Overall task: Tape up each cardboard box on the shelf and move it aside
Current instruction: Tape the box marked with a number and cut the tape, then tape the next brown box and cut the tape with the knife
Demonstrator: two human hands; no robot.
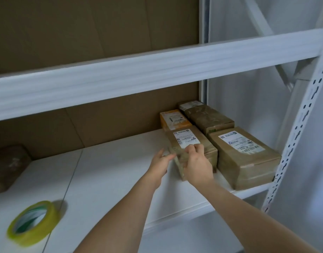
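A white metal shelving unit (157, 70) fills the view, backed by brown cardboard sheeting (84, 33) on the left and a pale wall on the right, with a perforated white upright (301, 121) running down the right side. The white shelf board (106, 170) carries everything else. At its right end sits a group of parcels: the largest, a brown cardboard box with a white shipping label (246, 157), stands nearest the upright; behind it lies a darker brown taped box (210, 118), and behind that a small box with a label (190, 105) at the back corner. Left of these is an orange and white box (173, 119) against the backing. In front of it is the labelled cardboard box being handled (191, 143), just beside the large box. The right hand (197, 163) grips its near end, fingers curled over the top edge by the label. The left hand (161, 161) is at the box's left near corner, fingers reaching to it; motion blur makes it hard to tell how firmly they hold. At the far left edge of the shelf rests another brown box (7, 167), well apart from the group. Near the front left lies a roll of yellow-green tape (33, 222), tilted on its side, well apart from both hands.
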